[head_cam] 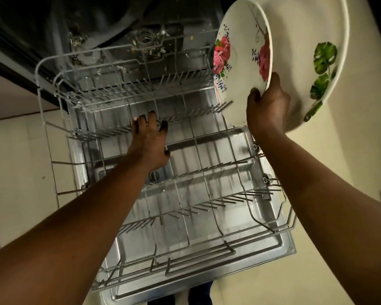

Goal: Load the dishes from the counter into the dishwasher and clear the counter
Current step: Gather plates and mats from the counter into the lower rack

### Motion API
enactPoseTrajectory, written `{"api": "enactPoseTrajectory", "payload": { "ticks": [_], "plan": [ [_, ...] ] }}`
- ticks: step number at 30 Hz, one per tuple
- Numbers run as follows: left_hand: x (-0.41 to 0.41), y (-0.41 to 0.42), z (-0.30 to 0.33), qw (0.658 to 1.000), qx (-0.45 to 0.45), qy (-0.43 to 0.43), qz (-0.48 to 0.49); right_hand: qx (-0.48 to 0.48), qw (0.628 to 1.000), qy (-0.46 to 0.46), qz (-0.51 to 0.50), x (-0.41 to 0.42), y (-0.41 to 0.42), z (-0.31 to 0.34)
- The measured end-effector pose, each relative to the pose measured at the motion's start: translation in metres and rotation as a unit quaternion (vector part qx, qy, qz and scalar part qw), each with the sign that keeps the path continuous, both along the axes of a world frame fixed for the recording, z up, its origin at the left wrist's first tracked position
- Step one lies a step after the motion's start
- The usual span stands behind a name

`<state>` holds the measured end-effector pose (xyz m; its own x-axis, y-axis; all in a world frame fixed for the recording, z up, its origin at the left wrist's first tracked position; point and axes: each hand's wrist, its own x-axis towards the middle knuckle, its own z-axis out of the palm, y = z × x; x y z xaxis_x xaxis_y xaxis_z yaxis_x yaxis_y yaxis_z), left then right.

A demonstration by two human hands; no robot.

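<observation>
The wire lower rack [185, 194] fills the centre of the frame, pulled out over the open dishwasher door [279, 249]. Mid-frame, the left hand [149, 139] rests spread fingers on a row of tines. At upper right, the right hand [267, 104] grips 2 plates, the rose plate [240, 62] in front of the leaf plate [312, 51].

Head-worn view, steeply down, close over the dishwasher rack [185, 172]
</observation>
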<state>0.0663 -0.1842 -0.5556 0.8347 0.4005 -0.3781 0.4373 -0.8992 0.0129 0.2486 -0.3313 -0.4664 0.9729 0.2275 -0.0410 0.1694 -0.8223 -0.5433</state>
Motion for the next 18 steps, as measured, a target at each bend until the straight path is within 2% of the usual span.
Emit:
{"api": "enactPoseTrajectory", "payload": {
  "ticks": [6,10,14,18],
  "plan": [
    [0.002,0.000,0.000,1.000,0.003,-0.003,0.003,0.043,0.999,0.021,-0.002,-0.007,-0.013,-0.005],
    [-0.001,0.000,-0.001,1.000,0.000,0.000,0.001,0.058,0.998,-0.035,-0.010,-0.022,-0.021,0.009],
    [0.001,0.001,-0.001,0.999,-0.023,0.038,0.013,0.108,0.988,-0.099,-0.043,-0.030,-0.036,0.020],
    [0.000,0.001,0.001,1.000,-0.015,0.008,0.006,0.086,0.992,-0.084,-0.050,-0.023,-0.037,0.015]
  ]
}}
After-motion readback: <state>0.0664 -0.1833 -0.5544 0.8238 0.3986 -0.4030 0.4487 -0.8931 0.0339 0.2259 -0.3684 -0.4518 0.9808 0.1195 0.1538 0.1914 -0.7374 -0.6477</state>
